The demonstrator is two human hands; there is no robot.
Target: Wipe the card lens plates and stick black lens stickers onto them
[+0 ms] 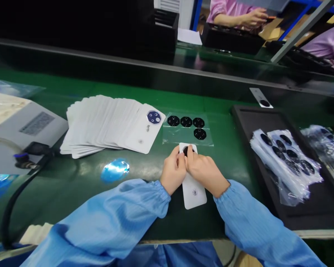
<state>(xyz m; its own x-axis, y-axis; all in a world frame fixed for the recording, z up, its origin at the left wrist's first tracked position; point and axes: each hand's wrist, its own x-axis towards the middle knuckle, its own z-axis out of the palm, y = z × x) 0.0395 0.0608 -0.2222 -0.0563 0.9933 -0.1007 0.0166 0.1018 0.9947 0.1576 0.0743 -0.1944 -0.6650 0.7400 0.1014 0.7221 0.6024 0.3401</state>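
A white phone back cover (194, 194) lies on the green bench in front of me, its top end between my two hands. My left hand (173, 171) is closed on the cover's left edge, fingertips near the top. The fingers of my right hand (205, 171) are bent and pressed onto a black lens cover (186, 151) at the top of the panel; they partly hide it. Just beyond, a clear film sheet (180, 138) carries several black octagonal lens covers (186, 121). To the left, a fanned stack of white back covers (105, 124) has a dark blue lens piece (154, 117) on its front panel.
A black tray (292, 218) on the right holds film bags with dark discs (289, 159). A small white strip (261, 98) lies behind it. At left stand a white machine (48, 128) with a black cable (12, 200) and a shiny blue film disc (115, 170). Co-workers sit beyond the ledge.
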